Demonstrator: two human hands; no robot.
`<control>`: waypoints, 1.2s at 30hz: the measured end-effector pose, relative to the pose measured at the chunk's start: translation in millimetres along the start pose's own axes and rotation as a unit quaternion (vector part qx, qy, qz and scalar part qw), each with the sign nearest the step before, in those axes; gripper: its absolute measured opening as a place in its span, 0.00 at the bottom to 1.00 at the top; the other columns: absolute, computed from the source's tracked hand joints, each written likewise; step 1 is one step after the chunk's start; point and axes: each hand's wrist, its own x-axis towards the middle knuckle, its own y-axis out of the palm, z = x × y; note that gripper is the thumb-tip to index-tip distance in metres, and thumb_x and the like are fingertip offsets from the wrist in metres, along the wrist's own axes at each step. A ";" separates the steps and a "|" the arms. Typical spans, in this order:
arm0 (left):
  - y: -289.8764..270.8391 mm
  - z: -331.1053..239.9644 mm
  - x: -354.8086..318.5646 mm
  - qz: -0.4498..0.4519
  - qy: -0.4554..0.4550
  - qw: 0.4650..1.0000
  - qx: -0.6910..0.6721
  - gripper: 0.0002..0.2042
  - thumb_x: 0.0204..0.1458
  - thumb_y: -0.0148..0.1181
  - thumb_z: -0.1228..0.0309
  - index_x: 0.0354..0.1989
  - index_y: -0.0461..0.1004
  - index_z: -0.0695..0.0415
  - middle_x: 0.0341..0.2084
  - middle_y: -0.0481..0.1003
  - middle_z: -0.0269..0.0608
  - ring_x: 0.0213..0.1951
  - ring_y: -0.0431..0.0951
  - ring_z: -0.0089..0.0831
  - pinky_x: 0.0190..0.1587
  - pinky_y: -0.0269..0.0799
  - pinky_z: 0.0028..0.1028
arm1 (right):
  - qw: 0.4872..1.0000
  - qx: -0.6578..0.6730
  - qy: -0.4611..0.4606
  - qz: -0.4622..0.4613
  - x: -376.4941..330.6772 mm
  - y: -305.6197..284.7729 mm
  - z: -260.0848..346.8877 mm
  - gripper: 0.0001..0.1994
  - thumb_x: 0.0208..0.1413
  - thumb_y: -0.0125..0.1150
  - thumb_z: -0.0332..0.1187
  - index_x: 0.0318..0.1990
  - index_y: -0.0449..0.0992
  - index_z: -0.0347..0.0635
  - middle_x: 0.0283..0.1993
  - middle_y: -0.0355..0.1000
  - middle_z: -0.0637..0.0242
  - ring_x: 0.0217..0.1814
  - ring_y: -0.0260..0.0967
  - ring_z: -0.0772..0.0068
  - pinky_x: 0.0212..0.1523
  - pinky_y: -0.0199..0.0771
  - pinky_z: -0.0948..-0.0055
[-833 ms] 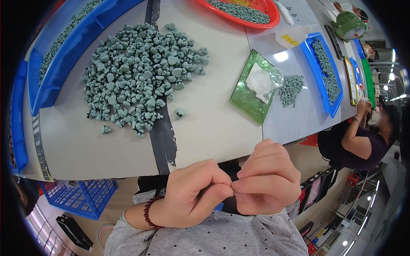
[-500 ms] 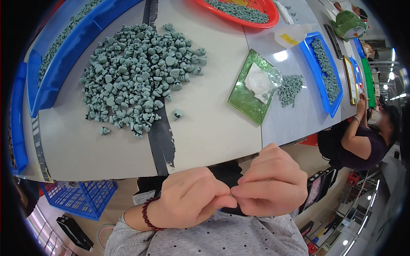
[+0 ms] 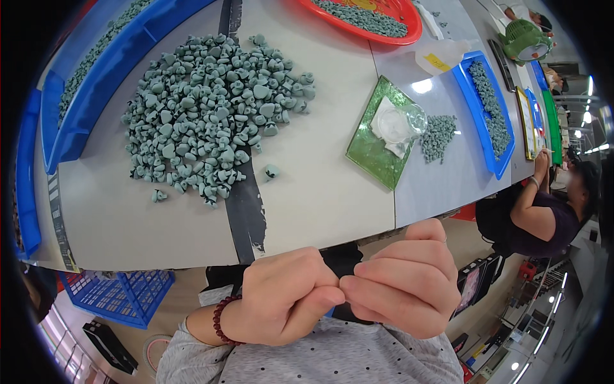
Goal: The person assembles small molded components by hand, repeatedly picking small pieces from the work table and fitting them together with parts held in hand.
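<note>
My left hand, with a dark red beaded bracelet at the wrist, is closed with thumb and forefinger pinched. Against its fingertips sits my right hand, also pinched closed. Whatever lies between the fingertips is too small or hidden to name. Both hands are held just off the table's near edge, in front of my grey dotted shirt. Beyond them on the table lies a large pile of small grey-green molded parts, with a single loose part apart from it.
A green square plate bears a clear dish on white material. Beside it lies a heap of tinier grey-green pieces. Blue trays and a red tray hold more. A co-worker sits at the right.
My right hand has turned slightly and its fingers have shifted, the topmost lifting a little. The fingertips of both hands stay together. The view has shifted slightly; the table's contents look unchanged.
</note>
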 end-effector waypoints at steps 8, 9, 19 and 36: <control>-1.3 -0.3 1.6 0.025 -0.001 0.999 -0.031 0.17 0.55 0.49 0.62 0.18 0.65 0.59 0.12 0.65 0.35 0.13 0.62 0.23 0.16 0.54 0.21 | 0.996 0.084 0.000 -0.014 -1.2 -0.1 -6.0 0.10 0.28 0.61 0.29 0.25 0.77 0.38 0.28 0.71 0.66 0.25 0.64 0.74 0.20 0.53 0.77; -3.2 0.2 2.1 0.031 -0.012 0.998 -0.061 0.15 0.55 0.49 0.63 0.20 0.65 0.59 0.15 0.66 0.37 0.14 0.63 0.23 0.16 0.54 0.21 | 0.996 0.084 -0.001 -0.013 0.2 0.6 -12.0 0.10 0.28 0.61 0.29 0.25 0.77 0.38 0.28 0.71 0.66 0.25 0.64 0.74 0.20 0.53 0.77; -4.7 -5.9 9.5 -0.023 -0.292 0.816 -0.498 0.03 0.55 0.45 0.74 0.30 0.61 0.59 0.24 0.65 0.41 0.21 0.70 0.25 0.15 0.53 0.16 | 0.957 -0.283 0.037 -0.053 19.4 -22.8 -81.1 0.10 0.27 0.63 0.17 0.23 0.74 0.38 0.25 0.68 0.66 0.26 0.65 0.68 0.26 0.64 0.75; -16.7 -16.5 6.3 -0.006 -0.330 0.865 -0.378 0.16 0.55 0.47 0.58 0.33 0.64 0.62 0.15 0.67 0.38 0.15 0.61 0.17 0.14 0.49 0.15 | 0.952 -0.307 0.006 -0.015 27.4 -17.2 -72.0 0.10 0.26 0.63 0.19 0.22 0.73 0.38 0.25 0.68 0.68 0.26 0.65 0.69 0.26 0.60 0.76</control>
